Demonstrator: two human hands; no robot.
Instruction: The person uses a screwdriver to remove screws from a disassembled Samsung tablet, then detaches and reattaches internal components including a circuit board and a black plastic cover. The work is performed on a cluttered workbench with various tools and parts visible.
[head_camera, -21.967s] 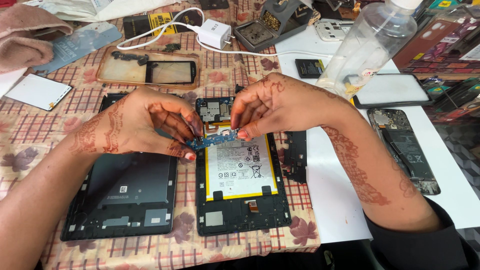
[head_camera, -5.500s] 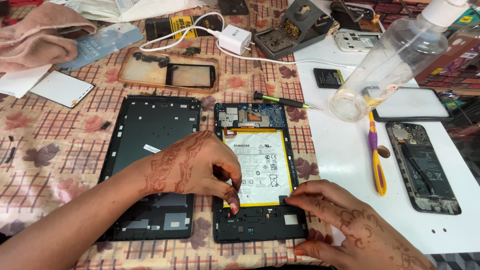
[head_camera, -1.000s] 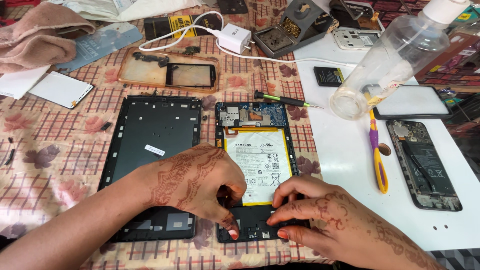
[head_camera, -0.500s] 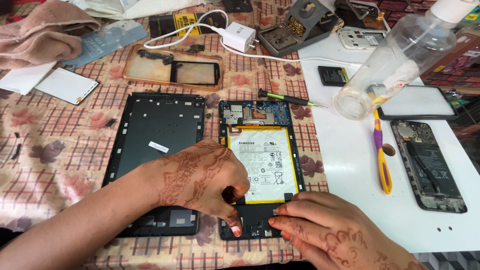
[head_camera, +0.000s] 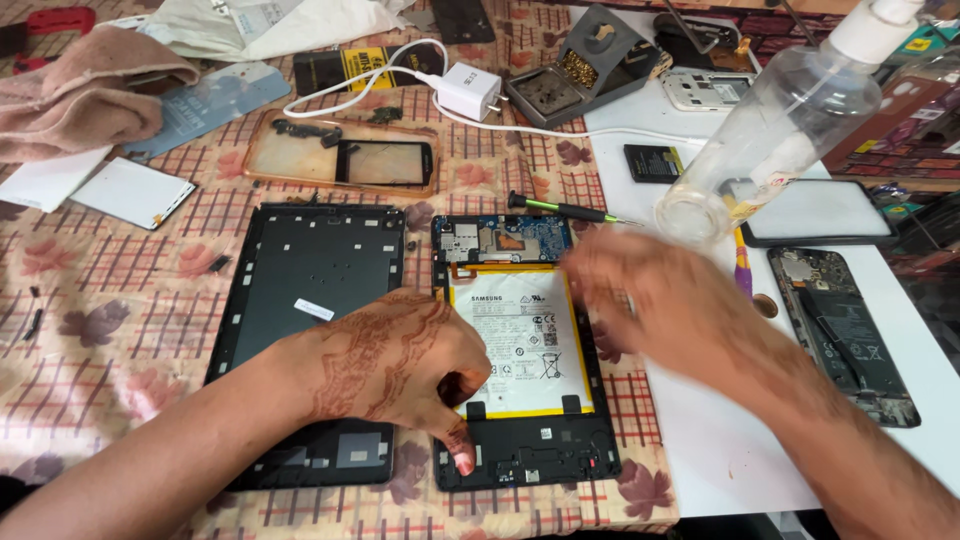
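left hand (head_camera: 400, 365) on one opened tablet (head_camera: 520, 350)

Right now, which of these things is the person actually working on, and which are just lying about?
In hand:
left hand pressing on the opened tablet
right hand, blurred, above the tablet's battery

Lying about:
black back cover
screwdriver
white charger
clear bottle
pink cloth
opened phone

The right hand (head_camera: 665, 310) has lifted off the opened tablet's (head_camera: 520, 360) lower edge, blurred beside it.
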